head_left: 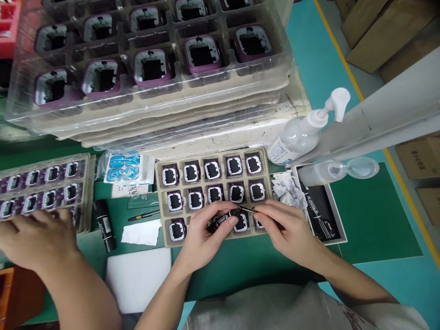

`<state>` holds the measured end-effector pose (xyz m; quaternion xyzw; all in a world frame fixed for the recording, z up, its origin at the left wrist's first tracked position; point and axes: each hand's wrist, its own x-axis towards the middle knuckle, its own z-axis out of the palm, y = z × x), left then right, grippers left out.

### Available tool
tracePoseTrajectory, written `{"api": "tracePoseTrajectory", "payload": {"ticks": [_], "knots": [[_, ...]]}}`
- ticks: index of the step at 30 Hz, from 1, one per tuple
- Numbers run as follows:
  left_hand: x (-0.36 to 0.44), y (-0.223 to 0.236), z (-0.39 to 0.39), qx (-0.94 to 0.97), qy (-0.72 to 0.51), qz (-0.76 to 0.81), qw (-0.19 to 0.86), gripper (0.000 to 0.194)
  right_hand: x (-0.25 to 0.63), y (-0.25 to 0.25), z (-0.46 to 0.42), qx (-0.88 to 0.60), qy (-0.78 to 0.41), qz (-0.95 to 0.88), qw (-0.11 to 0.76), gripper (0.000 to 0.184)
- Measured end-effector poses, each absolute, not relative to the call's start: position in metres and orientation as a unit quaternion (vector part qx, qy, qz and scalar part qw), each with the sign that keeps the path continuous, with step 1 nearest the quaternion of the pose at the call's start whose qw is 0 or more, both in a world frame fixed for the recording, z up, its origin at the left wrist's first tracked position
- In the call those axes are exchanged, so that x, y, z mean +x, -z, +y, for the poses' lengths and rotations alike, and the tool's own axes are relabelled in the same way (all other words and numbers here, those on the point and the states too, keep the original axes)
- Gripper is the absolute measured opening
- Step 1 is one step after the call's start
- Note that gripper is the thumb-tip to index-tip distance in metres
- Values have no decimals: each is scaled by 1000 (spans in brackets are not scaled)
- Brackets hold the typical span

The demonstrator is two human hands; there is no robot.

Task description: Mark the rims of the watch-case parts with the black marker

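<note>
My left hand [206, 236] is wrapped around a short black marker [225, 220] with white lettering, its end facing right. In my right hand [287, 229] is a slim, dark pointed tool [246, 209]; its tip meets or nearly meets the marker's end, and its exact kind is hard to tell. Both hands are over the front part of a beige tray [160, 197]. Rows of purple square frames [213, 169] with white inner rims and dark centres sit in its pockets. My fingers partly hide the front row.
At left, a co-worker's hand [41, 238] rests over another tray [90, 192]. Nearby are a black marker [105, 224], white paper [140, 232] and a white pad [137, 275]. Stacked trays [154, 96] rise behind; a pump bottle [299, 137] and a white box [338, 220] stand right.
</note>
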<state>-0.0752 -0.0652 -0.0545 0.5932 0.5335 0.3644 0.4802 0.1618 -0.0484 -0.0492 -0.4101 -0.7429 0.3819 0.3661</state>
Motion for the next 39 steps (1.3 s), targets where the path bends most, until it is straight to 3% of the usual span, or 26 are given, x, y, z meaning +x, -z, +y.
{"api": "tracePoseTrajectory", "payload": {"ticks": [17,39], "knots": [[-79,62,-69,568,-349,528,526,24,160,46,-46,-402,-462,-712,344,17],[-79,65,-69,548,-348,528,547,31,159,45,-45,-423,-435,-714,350,19]]}}
